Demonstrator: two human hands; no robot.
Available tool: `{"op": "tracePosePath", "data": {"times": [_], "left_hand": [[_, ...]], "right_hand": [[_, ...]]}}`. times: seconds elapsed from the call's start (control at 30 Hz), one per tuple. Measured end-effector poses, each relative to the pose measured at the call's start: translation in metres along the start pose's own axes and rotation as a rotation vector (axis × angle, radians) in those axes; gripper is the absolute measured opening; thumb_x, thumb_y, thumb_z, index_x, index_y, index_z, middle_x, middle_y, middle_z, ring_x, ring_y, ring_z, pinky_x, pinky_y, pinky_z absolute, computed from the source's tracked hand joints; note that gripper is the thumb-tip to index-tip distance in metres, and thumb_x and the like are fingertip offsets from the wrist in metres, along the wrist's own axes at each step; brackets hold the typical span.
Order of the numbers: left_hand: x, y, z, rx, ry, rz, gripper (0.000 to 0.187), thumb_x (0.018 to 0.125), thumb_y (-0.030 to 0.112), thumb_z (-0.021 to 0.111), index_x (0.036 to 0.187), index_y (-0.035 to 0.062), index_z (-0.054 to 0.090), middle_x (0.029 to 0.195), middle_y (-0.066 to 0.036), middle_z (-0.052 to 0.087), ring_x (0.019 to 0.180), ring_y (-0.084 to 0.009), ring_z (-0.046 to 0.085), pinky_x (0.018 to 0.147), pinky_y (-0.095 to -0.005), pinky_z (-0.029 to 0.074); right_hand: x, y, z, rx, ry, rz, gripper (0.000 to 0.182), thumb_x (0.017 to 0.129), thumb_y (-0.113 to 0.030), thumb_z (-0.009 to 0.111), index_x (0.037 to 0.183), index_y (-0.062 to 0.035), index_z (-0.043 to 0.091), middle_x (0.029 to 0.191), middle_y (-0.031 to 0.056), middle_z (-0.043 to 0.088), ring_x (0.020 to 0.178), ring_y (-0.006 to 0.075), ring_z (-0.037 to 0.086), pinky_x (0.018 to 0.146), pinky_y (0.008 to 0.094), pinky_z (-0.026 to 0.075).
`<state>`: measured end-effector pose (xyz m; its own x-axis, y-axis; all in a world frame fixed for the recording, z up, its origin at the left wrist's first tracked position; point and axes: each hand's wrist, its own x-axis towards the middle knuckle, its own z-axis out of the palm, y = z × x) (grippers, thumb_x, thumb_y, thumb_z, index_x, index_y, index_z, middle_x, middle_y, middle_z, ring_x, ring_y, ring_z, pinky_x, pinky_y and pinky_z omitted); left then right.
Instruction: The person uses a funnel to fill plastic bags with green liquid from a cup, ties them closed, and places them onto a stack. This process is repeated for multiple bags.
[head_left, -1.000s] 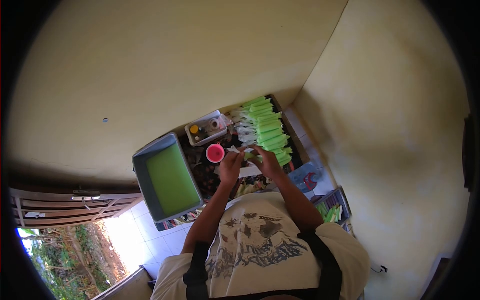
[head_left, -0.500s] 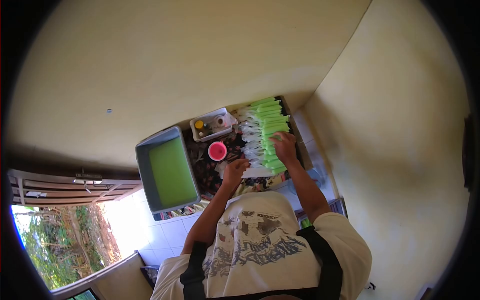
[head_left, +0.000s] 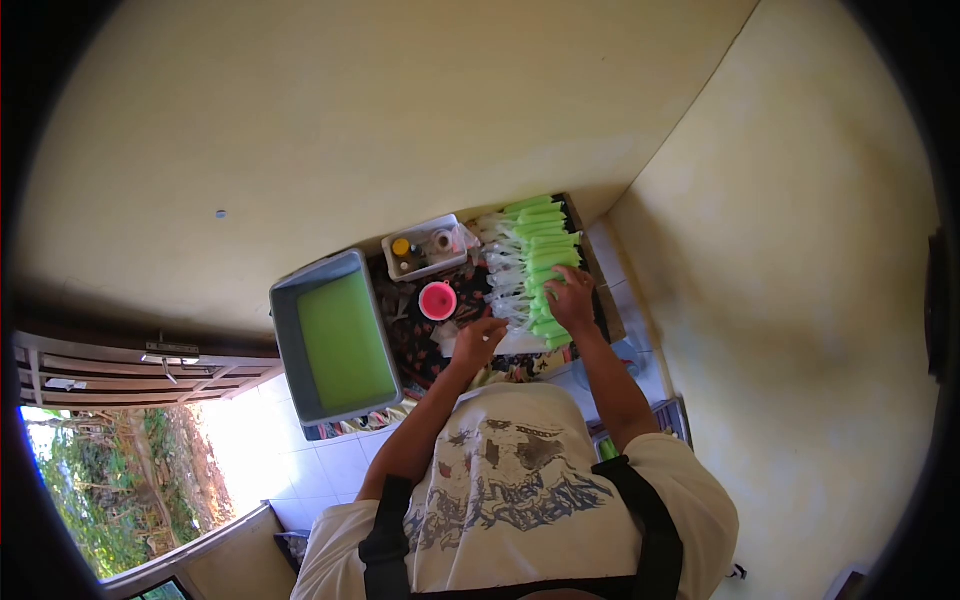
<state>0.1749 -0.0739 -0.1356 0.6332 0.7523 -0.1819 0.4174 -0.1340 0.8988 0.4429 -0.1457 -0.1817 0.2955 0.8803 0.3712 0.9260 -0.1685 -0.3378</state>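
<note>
Long, sausage-like plastic bags of light-green liquid (head_left: pixel 548 240) lie side by side in a row on the dark patterned table cover. Their clear plastic tops (head_left: pixel 503 278) point left. Over the near part of the row is my right hand (head_left: pixel 570 298), fingers bent and apart from the thumb, touching the bags. My left hand (head_left: pixel 478 342) is beside the clear tops at the near end, its fingertips drawn together; whatever is between them is too small to make out. A pink funnel-like cup (head_left: pixel 437 301) stands left of the bags.
A large grey tub (head_left: pixel 282 330) of green liquid stands at the left. Behind the pink cup, a white tray (head_left: pixel 432 270) holds a yellow-capped bottle (head_left: pixel 401 247) and a roll. The wall (head_left: pixel 400 120) rises directly behind the table.
My left hand has shifted slightly right. My right hand stays over the green bags, its fingers a little lower. The whole view has moved slightly.
</note>
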Motion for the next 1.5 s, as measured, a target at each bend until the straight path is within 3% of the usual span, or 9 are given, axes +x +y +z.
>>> {"op": "tracePosePath", "data": {"times": [0.23, 0.43, 0.63, 0.83, 0.9, 1.0, 1.1, 1.43, 1.5], "left_hand": [[-0.01, -0.01, -0.015, 0.014, 0.05, 0.031, 0.026, 0.1, 0.022, 0.076, 0.121, 0.0071, 0.08, 0.111, -0.014, 0.081, 0.097, -0.0252, 0.079, 0.086, -0.0382, 0.06], [-0.022, -0.028, -0.021, 0.038, 0.089, 0.065, 0.024, 0.1, 0.022, 0.076, 0.12, 0.0087, 0.081, 0.111, -0.012, 0.082, 0.097, -0.0231, 0.079, 0.086, -0.038, 0.061], [-0.032, -0.022, -0.029, -0.001, 0.074, 0.089, 0.023, 0.1, 0.019, 0.076, 0.119, 0.0071, 0.081, 0.11, -0.013, 0.081, 0.095, -0.025, 0.079, 0.085, -0.0381, 0.061], [-0.028, 0.002, -0.044, 0.007, 0.137, 0.266, 0.026, 0.099, 0.01, 0.072, 0.124, 0.0038, 0.078, 0.116, -0.016, 0.079, 0.1, -0.0291, 0.077, 0.088, -0.0397, 0.06], [-0.022, 0.036, -0.054, 0.007, 0.16, 0.364, 0.031, 0.098, 0.011, 0.073, 0.128, 0.002, 0.075, 0.12, -0.018, 0.076, 0.105, -0.0385, 0.073, 0.094, -0.0435, 0.058], [-0.01, 0.086, -0.061, 0.16, 0.349, 0.683, 0.033, 0.094, 0.008, 0.074, 0.126, -0.0007, 0.073, 0.122, -0.02, 0.073, 0.11, -0.0412, 0.07, 0.098, -0.0466, 0.055], [0.0, 0.077, -0.063, 0.198, 0.395, 0.765, 0.026, 0.092, 0.006, 0.076, 0.116, -0.0024, 0.073, 0.116, -0.02, 0.074, 0.108, -0.0398, 0.07, 0.098, -0.0489, 0.054], [-0.03, 0.073, -0.082, 0.184, 0.465, 0.688, 0.01, 0.094, 0.001, 0.071, 0.103, -0.0033, 0.07, 0.103, -0.018, 0.071, 0.101, -0.0413, 0.068, 0.096, -0.0502, 0.054], [-0.033, 0.07, -0.085, 0.137, 0.484, 0.691, 0.008, 0.095, 0.002, 0.071, 0.102, -0.003, 0.069, 0.102, -0.019, 0.071, 0.098, -0.0419, 0.067, 0.095, -0.0501, 0.053]], "right_hand": [[-0.02, -0.028, -0.007, 0.082, 0.046, 0.061, 0.028, 0.082, -0.016, 0.085, 0.109, -0.0184, 0.081, 0.134, 0.0047, 0.066, 0.13, 0.0308, 0.058, 0.111, 0.0533, 0.038], [-0.022, -0.049, 0.007, -0.041, 0.011, 0.079, 0.036, 0.079, -0.02, 0.088, 0.114, -0.0206, 0.082, 0.122, 0.0032, 0.064, 0.118, 0.0282, 0.06, 0.102, 0.0485, 0.04], [-0.002, -0.047, 0.03, -0.116, 0.088, -0.017, 0.027, 0.079, -0.02, 0.088, 0.105, -0.0218, 0.083, 0.108, 0.0008, 0.065, 0.104, 0.0261, 0.063, 0.091, 0.0474, 0.04], [0.011, -0.086, -0.025, 0.162, 0.174, 0.15, 0.017, 0.085, -0.012, 0.081, 0.101, -0.0197, 0.083, 0.1, 0.002, 0.076, 0.096, 0.0268, 0.068, 0.086, 0.0461, 0.046], [0.02, -0.108, -0.061, 0.209, 0.247, 0.062, 0.018, 0.086, -0.006, 0.081, 0.103, -0.0139, 0.083, 0.096, 0.0069, 0.079, 0.089, 0.0288, 0.073, 0.079, 0.0427, 0.054], [0.031, -0.144, -0.095, 0.447, 0.232, 0.016, 0.016, 0.089, -0.004, 0.08, 0.104, -0.009, 0.083, 0.096, 0.0105, 0.08, 0.086, 0.0291, 0.077, 0.077, 0.0386, 0.06], [0.045, -0.181, -0.119, 0.611, 0.132, -0.038, 0.013, 0.092, -0.004, 0.078, 0.104, -0.0059, 0.083, 0.099, 0.0124, 0.08, 0.086, 0.0284, 0.078, 0.075, 0.0367, 0.061], [0.053, -0.235, -0.116, 0.717, 0.215, 0.013, 0.017, 0.09, -0.001, 0.077, 0.107, -0.0034, 0.081, 0.1, 0.0143, 0.08, 0.086, 0.03, 0.079, 0.075, 0.0366, 0.062], [0.057, -0.243, -0.119, 0.709, 0.258, -0.036, 0.017, 0.091, 0.001, 0.076, 0.107, -0.0012, 0.081, 0.096, 0.0132, 0.08, 0.084, 0.0257, 0.079, 0.075, 0.0348, 0.062]]}}
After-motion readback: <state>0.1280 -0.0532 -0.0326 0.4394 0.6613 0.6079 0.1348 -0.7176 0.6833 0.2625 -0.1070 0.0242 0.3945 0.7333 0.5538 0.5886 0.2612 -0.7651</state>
